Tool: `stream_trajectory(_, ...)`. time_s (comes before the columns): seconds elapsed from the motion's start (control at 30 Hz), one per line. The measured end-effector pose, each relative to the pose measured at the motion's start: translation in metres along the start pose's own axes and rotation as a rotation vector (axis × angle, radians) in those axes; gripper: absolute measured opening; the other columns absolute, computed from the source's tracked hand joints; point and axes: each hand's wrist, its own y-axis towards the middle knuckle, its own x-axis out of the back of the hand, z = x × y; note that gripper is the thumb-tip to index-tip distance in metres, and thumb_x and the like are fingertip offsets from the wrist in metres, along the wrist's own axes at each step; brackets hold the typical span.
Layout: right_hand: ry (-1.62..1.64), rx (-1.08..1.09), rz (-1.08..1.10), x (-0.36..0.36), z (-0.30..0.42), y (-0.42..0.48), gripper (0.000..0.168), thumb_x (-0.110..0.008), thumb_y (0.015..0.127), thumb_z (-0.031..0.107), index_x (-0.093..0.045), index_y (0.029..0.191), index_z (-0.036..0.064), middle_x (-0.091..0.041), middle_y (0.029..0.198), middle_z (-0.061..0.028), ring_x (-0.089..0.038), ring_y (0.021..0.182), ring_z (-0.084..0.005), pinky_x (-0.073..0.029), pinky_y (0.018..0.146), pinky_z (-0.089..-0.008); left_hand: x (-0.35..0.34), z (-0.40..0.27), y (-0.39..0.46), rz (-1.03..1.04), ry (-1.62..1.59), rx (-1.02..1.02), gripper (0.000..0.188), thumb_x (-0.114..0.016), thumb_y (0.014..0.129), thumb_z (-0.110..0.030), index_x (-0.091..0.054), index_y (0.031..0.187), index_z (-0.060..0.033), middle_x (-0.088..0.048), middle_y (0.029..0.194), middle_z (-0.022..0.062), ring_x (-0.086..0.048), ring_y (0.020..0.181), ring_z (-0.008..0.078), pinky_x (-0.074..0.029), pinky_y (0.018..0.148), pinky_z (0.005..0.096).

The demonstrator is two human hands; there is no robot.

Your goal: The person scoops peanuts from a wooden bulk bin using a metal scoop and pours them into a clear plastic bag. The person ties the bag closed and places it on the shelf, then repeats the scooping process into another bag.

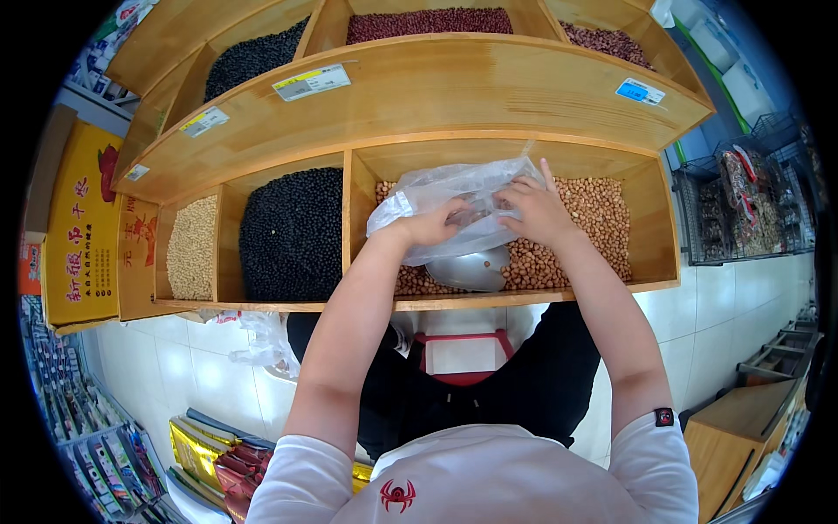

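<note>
A clear plastic bag [432, 183] is spread over a wooden bin of brown kernels [589, 229] that look like shelled peanuts. My left hand [435, 223] grips the bag's near side, its fingertips partly hidden by the film. On the other side of the bag's opening, my right hand [533, 203] pinches the plastic, one finger pointing up. Just below the bag, a metal scoop [466, 270] rests on the kernels, its upper part covered by the bag. Inside the bag I make out no clear contents.
Left of this bin are compartments of black beans [291, 236] and pale yellow beans [191, 249]. A raised tier [425, 85] behind holds more beans. Yellow cartons [85, 229] stand left, a wire basket [740, 196] right. A red-framed stool [461, 357] sits between my legs.
</note>
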Motion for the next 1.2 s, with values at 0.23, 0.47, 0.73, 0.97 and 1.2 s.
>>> stream_trajectory(0.23, -0.129, 0.035, 0.016, -0.005, -0.012, -0.006, 0.019, -0.074, 0.088, 0.018, -0.079, 0.106, 0.022, -0.07, 0.12, 0.0034, -0.052, 0.134, -0.0176, 0.0, 0.129, -0.0585, 0.058, -0.125, -0.018, -0.299, -1.011, -0.238, 0.041, -0.049, 0.105, -0.015, -0.051, 0.145, -0.0041, -0.064, 0.134, 0.0168, -0.06, 0.128, 0.0265, -0.044, 0.112, 0.0396)
stream_trajectory(0.47, 0.033, 0.116, -0.16, 0.013, 0.001, -0.006, 0.018, -0.068, 0.092, 0.013, -0.079, 0.104, 0.021, -0.074, 0.111, 0.0014, -0.06, 0.127, -0.0176, -0.004, 0.128, -0.059, 0.066, -0.074, -0.024, -0.853, -0.088, -0.252, 0.013, -0.063, 0.096, -0.013, -0.071, 0.101, -0.0044, -0.073, 0.099, 0.0104, -0.068, 0.098, 0.0244, -0.051, 0.093, 0.0368)
stream_trajectory(0.73, 1.284, 0.312, -0.536, 0.137, 0.139, -0.081, 0.045, -0.048, 0.106, 0.037, -0.072, 0.111, 0.0, -0.075, 0.108, -0.016, -0.067, 0.11, -0.0356, -0.045, 0.107, -0.0514, 0.057, -0.107, -0.04, -1.056, 0.251, -0.353, 0.011, -0.072, 0.09, -0.004, -0.073, 0.101, -0.0044, -0.072, 0.099, 0.0112, -0.069, 0.095, 0.0257, -0.053, 0.086, 0.0336)
stream_trajectory(0.97, 1.673, 0.849, -0.434, 0.185, 0.259, -0.12, 0.044, -0.049, 0.106, 0.038, -0.068, 0.11, -0.001, -0.073, 0.104, -0.0167, -0.067, 0.103, -0.0346, -0.049, 0.098, -0.0481, 0.066, -0.106, -0.08, -0.854, 0.778, -0.14, 0.041, -0.079, 0.081, -0.012, -0.069, 0.121, -0.0125, -0.067, 0.122, 0.0095, -0.059, 0.121, 0.0311, -0.042, 0.11, 0.0476)
stream_trajectory(1.2, 1.78, 0.933, -0.408, 0.178, 0.282, -0.113, 0.043, -0.05, 0.106, 0.038, -0.065, 0.109, -0.001, -0.071, 0.1, -0.0174, -0.068, 0.096, -0.0336, -0.053, 0.088, -0.0448, 0.062, -0.066, -0.089, -0.888, 0.968, 0.04, 0.05, -0.077, 0.084, -0.016, -0.066, 0.132, -0.0156, -0.061, 0.137, 0.0076, -0.049, 0.137, 0.031, -0.031, 0.12, 0.0548)
